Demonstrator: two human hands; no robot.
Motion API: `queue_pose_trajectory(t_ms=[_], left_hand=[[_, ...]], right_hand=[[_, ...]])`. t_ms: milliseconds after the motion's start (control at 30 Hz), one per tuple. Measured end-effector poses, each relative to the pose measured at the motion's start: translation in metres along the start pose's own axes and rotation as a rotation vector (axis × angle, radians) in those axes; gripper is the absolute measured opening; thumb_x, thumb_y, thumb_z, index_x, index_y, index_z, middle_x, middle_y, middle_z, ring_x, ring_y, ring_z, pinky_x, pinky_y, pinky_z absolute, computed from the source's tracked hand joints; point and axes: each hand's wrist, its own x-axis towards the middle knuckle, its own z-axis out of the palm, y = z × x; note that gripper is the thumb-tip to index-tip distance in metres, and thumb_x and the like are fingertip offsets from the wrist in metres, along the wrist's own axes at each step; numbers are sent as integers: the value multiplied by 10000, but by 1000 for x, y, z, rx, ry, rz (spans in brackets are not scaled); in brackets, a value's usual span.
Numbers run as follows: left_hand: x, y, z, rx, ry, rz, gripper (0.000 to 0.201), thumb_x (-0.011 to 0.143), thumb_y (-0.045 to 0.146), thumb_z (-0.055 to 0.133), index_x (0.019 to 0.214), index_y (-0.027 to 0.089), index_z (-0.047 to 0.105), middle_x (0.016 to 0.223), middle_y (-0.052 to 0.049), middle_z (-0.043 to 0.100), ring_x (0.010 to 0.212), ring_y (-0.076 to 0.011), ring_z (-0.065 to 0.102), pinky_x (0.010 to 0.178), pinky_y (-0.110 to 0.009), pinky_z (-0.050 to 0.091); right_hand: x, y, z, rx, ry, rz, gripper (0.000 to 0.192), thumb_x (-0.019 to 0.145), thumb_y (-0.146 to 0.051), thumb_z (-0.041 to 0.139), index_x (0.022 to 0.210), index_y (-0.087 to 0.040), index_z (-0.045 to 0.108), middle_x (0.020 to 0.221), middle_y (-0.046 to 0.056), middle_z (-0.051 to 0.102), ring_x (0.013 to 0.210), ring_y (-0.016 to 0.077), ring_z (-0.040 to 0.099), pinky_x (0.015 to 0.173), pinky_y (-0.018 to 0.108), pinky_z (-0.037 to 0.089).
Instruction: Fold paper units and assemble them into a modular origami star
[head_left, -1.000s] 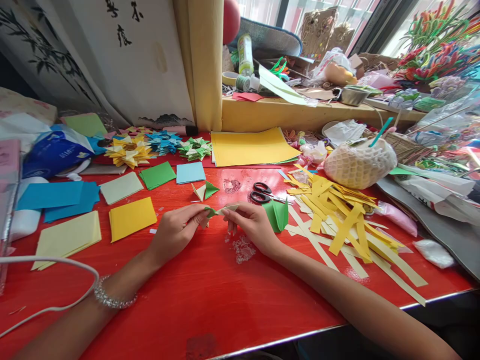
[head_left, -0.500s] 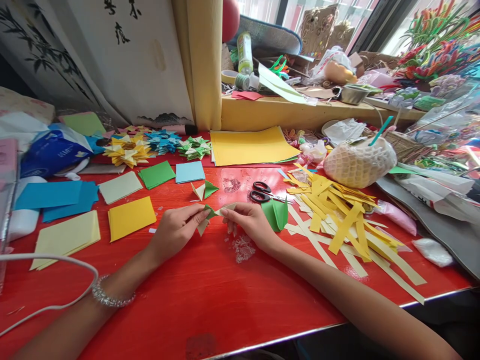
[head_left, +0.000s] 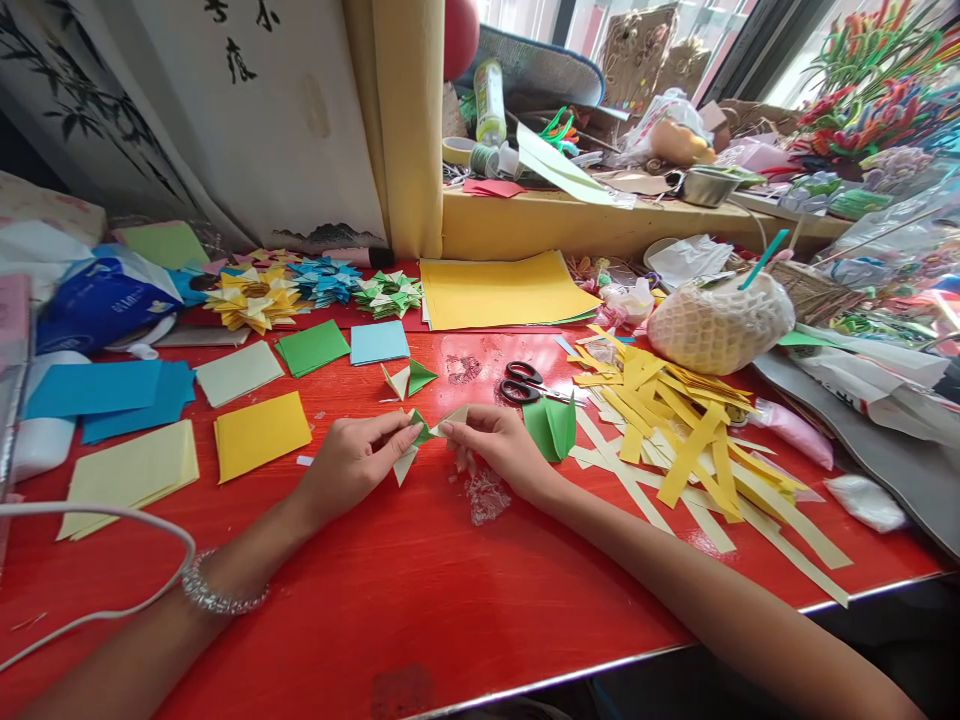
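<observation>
Head camera looks down, close over red table [head_left: 450, 610].

folded paper piece [head_left: 424, 432] partly hidden by fingertips, folds perhaps interlocked, elbows cut off

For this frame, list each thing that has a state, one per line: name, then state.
left hand: pinching the folded paper piece
right hand: pinching the same piece from the other side
folded paper piece: green and cream, held just above the table between both hands
scissors: shut, lying flat
yellow squares: stacked, unfolded
paper strips: cut, in a loose heap
green folded sheet: creased, beside the right hand
</observation>
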Motion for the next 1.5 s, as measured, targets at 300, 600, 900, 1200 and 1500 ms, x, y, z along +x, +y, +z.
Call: queue_pose_trajectory(t_ms=[300, 600, 900, 1200, 1500], left_hand=[[0, 1, 1, 27, -34, 2, 289, 832, 337, 430, 646, 165, 569, 452, 57, 361, 424, -71, 292, 411, -197, 245], [0, 1, 0, 0, 9, -9, 325, 833, 341, 421, 553, 177, 432, 468, 59, 284, 427, -71, 276, 410, -199, 239], [-1, 0, 1, 19, 11, -4, 287, 837, 327, 420, 591, 181, 450, 483, 62, 289, 433, -71, 286, 418, -189, 251], [-1, -2, 3, 35, -82, 34, 211, 828, 335, 458, 763, 167, 568, 512, 57, 501, 435, -70, 383, 440, -181, 302], [-2, -6, 5, 67, 67, 161, 131, 842, 247, 470, 908, 201, 574, 634, 59, 642, 494, -67, 527, 525, -154, 395]], right_hand=[[3, -1, 2, 91, -53, -10, 231, 719, -373, 605, 703, -157, 527, 529, -46, 527, 416, 78, 493, 431, 205, 412], [4, 3, 1, 33, -57, 39, 329, 769, -456, 516, 662, -145, 521, 517, -27, 531, 411, 80, 514, 424, 193, 409], [-1, 3, 3, -165, 7, -63, 330, 813, -445, 459, 649, -162, 496, 542, -28, 499, 451, 75, 473, 443, 193, 347], [-2, 2, 4, -369, 103, -145, 306, 845, -393, 425, 641, -172, 483, 472, -40, 444, 432, 81, 409, 447, 201, 314], [-1, 4, 1, -599, 139, -463, 150, 842, -180, 455, 776, -151, 586, 619, -11, 542, 519, 69, 449, 529, 179, 364]])
